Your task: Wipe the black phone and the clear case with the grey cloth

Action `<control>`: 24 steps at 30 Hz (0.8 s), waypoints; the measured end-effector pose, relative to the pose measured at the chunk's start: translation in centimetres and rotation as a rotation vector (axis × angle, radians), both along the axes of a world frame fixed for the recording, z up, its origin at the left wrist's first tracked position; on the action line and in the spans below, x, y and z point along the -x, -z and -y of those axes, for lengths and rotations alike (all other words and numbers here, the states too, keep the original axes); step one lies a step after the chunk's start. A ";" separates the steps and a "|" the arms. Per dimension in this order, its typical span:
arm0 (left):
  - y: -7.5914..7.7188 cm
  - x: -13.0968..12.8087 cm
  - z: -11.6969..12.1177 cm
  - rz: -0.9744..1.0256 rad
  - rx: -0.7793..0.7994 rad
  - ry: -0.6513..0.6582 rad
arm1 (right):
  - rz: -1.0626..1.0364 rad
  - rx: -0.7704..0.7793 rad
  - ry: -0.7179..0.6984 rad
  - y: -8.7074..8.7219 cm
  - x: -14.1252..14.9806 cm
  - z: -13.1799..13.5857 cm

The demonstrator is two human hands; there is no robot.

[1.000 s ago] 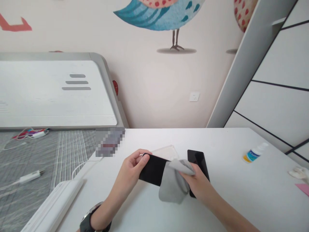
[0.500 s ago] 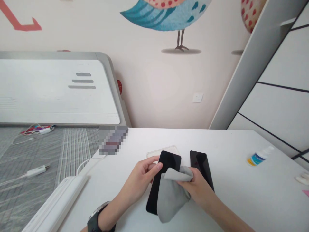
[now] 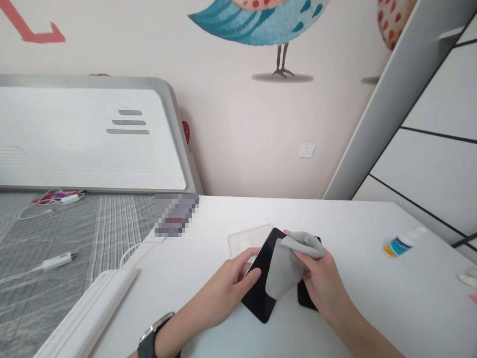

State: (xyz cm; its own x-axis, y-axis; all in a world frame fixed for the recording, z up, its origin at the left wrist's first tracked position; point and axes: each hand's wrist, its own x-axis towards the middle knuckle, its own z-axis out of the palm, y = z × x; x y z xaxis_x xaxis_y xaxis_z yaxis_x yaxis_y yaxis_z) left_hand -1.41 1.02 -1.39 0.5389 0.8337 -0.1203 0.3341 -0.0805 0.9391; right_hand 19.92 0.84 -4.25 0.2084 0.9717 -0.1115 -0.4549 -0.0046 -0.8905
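Cloth [image 3: 285,273] and phone [image 3: 257,296] have shifted rightward since half a second ago. The left hand [image 3: 229,291] grips the phone's left edge above the table [image 3: 212,219]; the right hand [image 3: 330,283] pinches the cloth, draped over it, partly hiding a second phone [image 3: 306,298].

bright diffuse light, soft wall shadow beside headboard [image 3: 74,134], pixelated patch [image 3: 177,215]

Plain grey cloth [image 3: 285,273], black phone [image 3: 263,296], white table [image 3: 212,216], grey striped bedding [image 3: 117,216], blue painted bird [image 3: 257,25]
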 end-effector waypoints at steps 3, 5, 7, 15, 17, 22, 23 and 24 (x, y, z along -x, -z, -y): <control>-0.7 -0.1 0.0 0.059 -0.081 0.031 | -0.020 -0.032 0.001 -0.1 -0.5 -0.3; -0.9 -0.1 -0.1 0.090 -0.112 -0.024 | 0.010 0.006 -0.064 0.2 -0.4 -0.3; -0.8 0.0 -0.3 0.078 -0.119 -0.138 | 0.113 0.031 -0.127 0.5 -0.3 -0.1; -1.1 0.3 -0.7 -0.034 -0.162 -0.192 | 0.508 0.018 -0.244 0.4 -1.2 -0.2; -1.2 0.4 -0.8 -0.023 -0.158 -0.178 | 0.490 0.053 -0.089 0.8 -1.8 -0.7; -0.7 0.9 -1.4 -0.107 -0.105 -0.089 | 0.298 -0.064 0.183 0.3 -3.4 -2.2; -0.5 1.0 -1.4 -0.131 -0.085 -0.052 | 0.250 -0.098 0.185 -0.1 -3.6 -2.3; -0.2 1.1 -1.5 -0.151 -0.066 -0.019 | 0.207 -0.125 0.164 -0.5 -3.7 -2.4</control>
